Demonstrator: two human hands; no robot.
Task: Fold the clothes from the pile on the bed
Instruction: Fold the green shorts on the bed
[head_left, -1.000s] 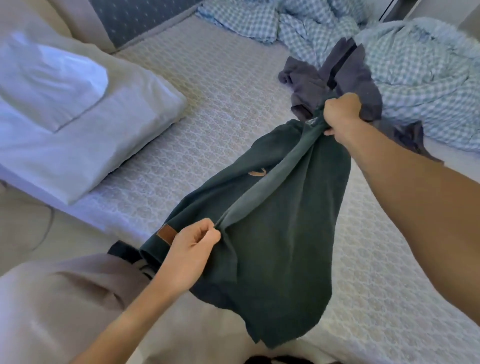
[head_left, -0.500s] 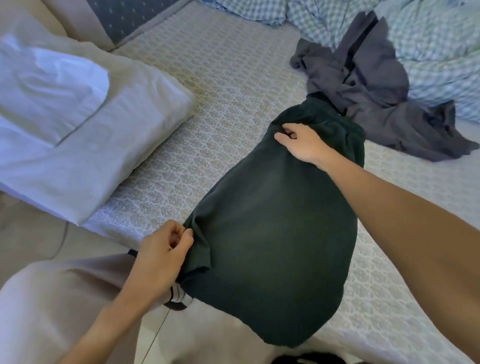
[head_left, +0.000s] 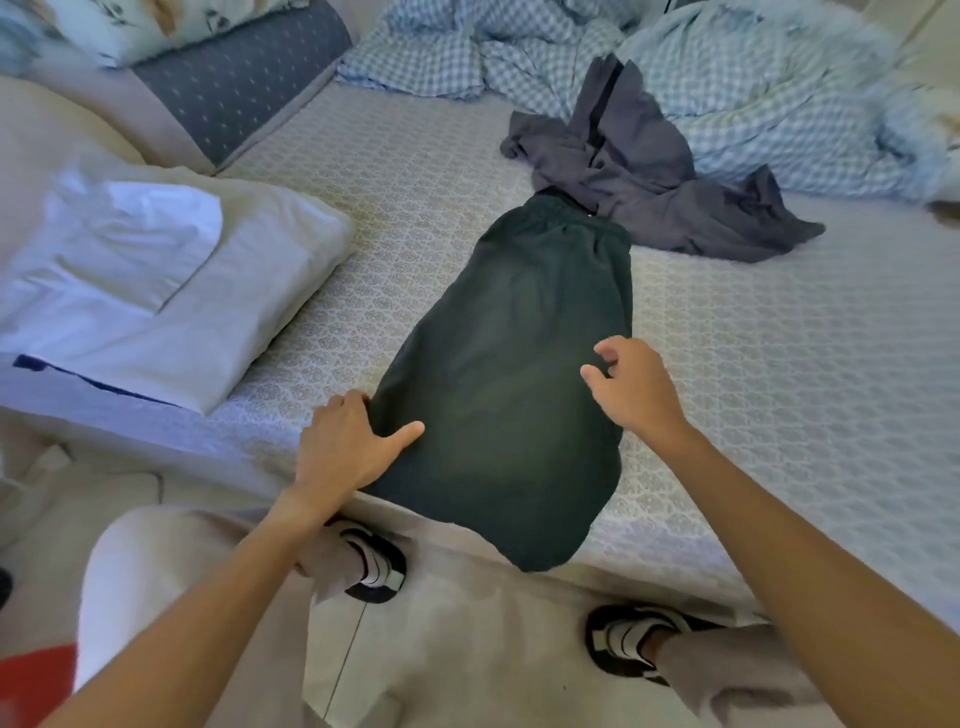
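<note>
Our left hand (head_left: 345, 449) lies flat, fingers straight, on the near left edge of the dark green garment (head_left: 511, 374); our right hand (head_left: 631, 387) hovers loosely curled over its right side, holding nothing. The soft, oblong garment lies on the patterned bed (head_left: 753, 364). Beyond it lies a crumpled grey pile (head_left: 654, 176).

I stand at the edge of a bed (head_left: 779, 364) covered by a pale sheet with a small repeating pattern. A white pillow (head_left: 171, 291) lies at my left, and a rumpled blue-checked duvet (head_left: 753, 93) is heaped along the far side. Beyond the pillow sits a grey-blue dotted cushion (head_left: 234, 78). Under my feet the floor (head_left: 467, 649) is light beige tile, in soft daylight.
</note>
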